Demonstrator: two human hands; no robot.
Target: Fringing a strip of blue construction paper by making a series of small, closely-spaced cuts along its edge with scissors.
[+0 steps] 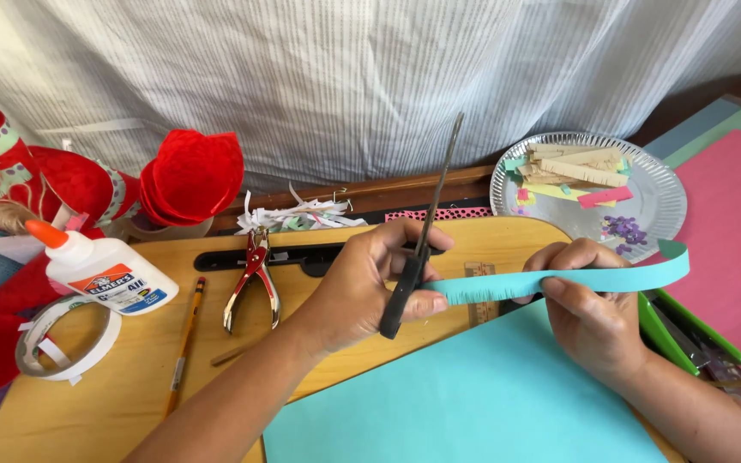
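Teal paper strip (559,281): above teal sheet (465,403), light, floppy, tears easily; best pinched near cut.
Left hand (370,287): closed around scissors (418,257), blades at strip.
Right hand (585,309): pinching strip, right of scissors.

Two bare forearms reached in from below. The left hand (370,283) was curled in a closed grip, thumb on top. The right hand (585,300) pinched with fingers bent, wrist angled inward.
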